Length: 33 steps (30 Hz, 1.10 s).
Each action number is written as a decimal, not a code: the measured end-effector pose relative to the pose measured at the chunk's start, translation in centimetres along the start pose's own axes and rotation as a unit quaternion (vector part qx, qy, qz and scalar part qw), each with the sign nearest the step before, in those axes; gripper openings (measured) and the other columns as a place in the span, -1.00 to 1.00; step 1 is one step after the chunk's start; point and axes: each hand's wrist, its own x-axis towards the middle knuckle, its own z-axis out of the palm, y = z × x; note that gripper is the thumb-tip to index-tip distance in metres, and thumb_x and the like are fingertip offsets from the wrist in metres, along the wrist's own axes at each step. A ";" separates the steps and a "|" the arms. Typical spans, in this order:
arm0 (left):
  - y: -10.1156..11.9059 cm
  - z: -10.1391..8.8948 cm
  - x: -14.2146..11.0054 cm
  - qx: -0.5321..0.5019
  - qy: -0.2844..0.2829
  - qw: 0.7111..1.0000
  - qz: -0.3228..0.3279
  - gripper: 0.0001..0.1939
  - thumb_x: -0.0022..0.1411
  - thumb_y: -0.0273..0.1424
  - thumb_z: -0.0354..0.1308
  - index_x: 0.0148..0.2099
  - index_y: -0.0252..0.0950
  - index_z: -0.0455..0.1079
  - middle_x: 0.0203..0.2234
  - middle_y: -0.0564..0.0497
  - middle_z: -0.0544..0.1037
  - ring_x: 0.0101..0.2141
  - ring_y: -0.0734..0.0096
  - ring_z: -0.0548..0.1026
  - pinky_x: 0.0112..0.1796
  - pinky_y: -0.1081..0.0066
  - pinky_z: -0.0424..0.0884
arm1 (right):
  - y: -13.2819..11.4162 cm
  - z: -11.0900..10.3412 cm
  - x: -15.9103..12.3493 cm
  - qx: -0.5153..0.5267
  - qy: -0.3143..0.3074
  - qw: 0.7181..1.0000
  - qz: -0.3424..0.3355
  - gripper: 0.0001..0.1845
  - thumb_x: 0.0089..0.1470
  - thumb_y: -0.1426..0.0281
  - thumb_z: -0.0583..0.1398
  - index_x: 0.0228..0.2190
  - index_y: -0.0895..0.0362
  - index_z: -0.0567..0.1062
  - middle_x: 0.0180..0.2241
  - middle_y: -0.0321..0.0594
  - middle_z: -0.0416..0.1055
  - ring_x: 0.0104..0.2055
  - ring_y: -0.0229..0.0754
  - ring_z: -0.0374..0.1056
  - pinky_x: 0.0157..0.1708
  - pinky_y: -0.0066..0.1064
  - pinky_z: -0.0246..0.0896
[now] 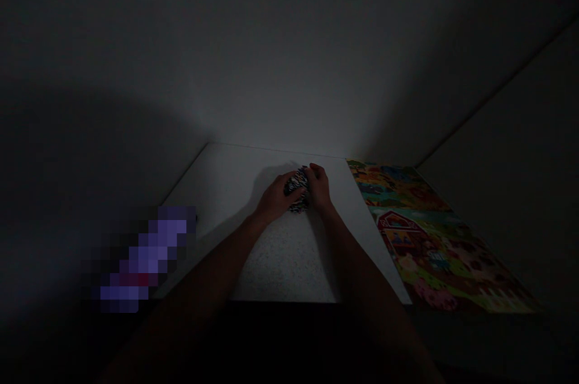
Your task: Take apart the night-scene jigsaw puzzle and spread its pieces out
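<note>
My left hand [275, 198] and my right hand [319, 186] meet near the far middle of a white speckled tabletop [284, 257]. Between them is a small dark bundle with black, white and coloured flecks [297, 188]. Both hands grip it from either side, with my fingers covering much of it. I cannot tell what the bundle is in this dim light.
A colourful printed farm scene with a red barn [429, 239] lies flat to the right of the white surface. A pixelated purple patch [145, 257] hides something at the lower left. Grey walls rise behind, and the room is dim.
</note>
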 end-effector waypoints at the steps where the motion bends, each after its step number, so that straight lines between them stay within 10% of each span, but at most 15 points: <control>1: -0.1 0.0 0.0 0.002 0.004 1.000 0.001 -0.51 0.24 -0.24 0.24 0.18 -0.23 0.35 0.03 -0.13 0.49 0.06 0.15 0.45 0.12 0.18 0.34 | -0.2 0.0 -0.1 -0.008 0.004 1.000 -0.007 -0.44 -0.03 0.04 0.22 -0.09 0.15 0.45 -0.08 -0.07 0.46 -0.02 -0.05 0.36 0.05 -0.18 0.21; 7: -0.3 -0.1 0.0 -0.004 0.015 1.000 0.015 -0.55 0.27 -0.22 0.21 0.17 -0.20 0.35 0.02 -0.11 0.47 0.04 0.18 0.46 0.12 0.19 0.34 | -1.1 0.0 -0.9 -0.029 0.010 1.000 0.002 -0.40 0.02 0.03 0.18 -0.01 0.15 0.39 -0.07 -0.05 0.46 -0.01 -0.04 0.35 0.06 -0.18 0.21; 13: -0.6 -0.2 -0.3 0.026 -0.061 0.998 0.017 -0.13 0.02 -0.19 0.41 0.32 -0.22 0.17 0.13 -0.21 0.36 0.10 0.01 0.42 0.12 0.10 0.36 | -0.9 0.1 -0.9 -0.020 0.017 1.000 0.004 -0.39 0.02 0.02 0.18 0.00 0.15 0.37 -0.08 -0.05 0.46 -0.05 -0.05 0.39 0.02 -0.20 0.25; 24: -1.1 -0.4 0.4 0.134 -0.002 0.991 0.006 -0.43 0.22 -0.30 0.24 0.25 -0.26 0.29 0.01 -0.12 0.52 0.04 0.16 0.49 0.11 0.18 0.38 | -0.8 -0.9 -0.3 -0.145 0.041 0.988 0.017 -0.44 0.14 0.11 0.10 0.08 0.17 0.33 -0.07 -0.05 0.48 -0.07 -0.10 0.40 -0.06 -0.30 0.27; 33: -2.0 -0.4 1.0 0.197 0.031 0.978 -0.053 -0.69 0.33 -0.37 0.06 0.06 -0.26 0.50 0.05 -0.15 0.53 0.20 0.08 0.33 0.22 0.06 0.24 | -2.3 -1.9 -0.6 -0.383 0.006 0.923 0.026 -0.50 0.23 0.24 0.02 0.13 0.16 0.37 -0.01 0.03 0.48 -0.03 0.00 0.40 -0.06 -0.23 0.25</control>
